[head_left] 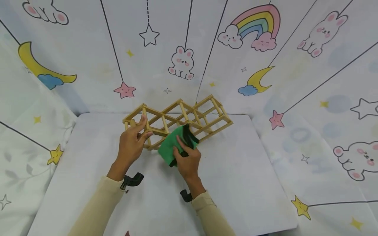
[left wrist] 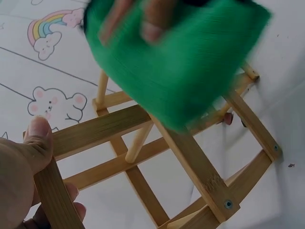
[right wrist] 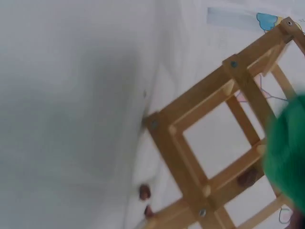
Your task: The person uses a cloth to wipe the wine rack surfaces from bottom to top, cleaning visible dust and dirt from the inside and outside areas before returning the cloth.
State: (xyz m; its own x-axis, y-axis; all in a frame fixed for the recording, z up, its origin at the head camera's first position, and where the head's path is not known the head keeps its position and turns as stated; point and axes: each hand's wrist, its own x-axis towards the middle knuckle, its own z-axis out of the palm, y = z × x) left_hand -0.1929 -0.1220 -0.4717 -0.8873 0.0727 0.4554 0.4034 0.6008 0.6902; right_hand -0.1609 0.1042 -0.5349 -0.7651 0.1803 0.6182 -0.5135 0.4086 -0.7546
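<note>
A folding wooden lattice rack [head_left: 165, 123] of slats and round dowels stands at the back of the white table. My left hand [head_left: 132, 141] grips its left end, thumb and fingers round a slat [left wrist: 57, 195] in the left wrist view. My right hand [head_left: 189, 162] holds a folded green cloth [head_left: 171, 144] with black edges against the rack's front middle. In the left wrist view the cloth [left wrist: 176, 62] is blurred and covers part of the slats. At the right edge of the right wrist view, only a piece of the cloth [right wrist: 288, 152] shows.
The white tabletop [head_left: 236, 183] spreads out in front of the rack. Behind it hangs a white backdrop [head_left: 206, 65] printed with rabbits, stars and moons. A small dark red bit [head_left: 127, 233] shows at the bottom edge of the head view.
</note>
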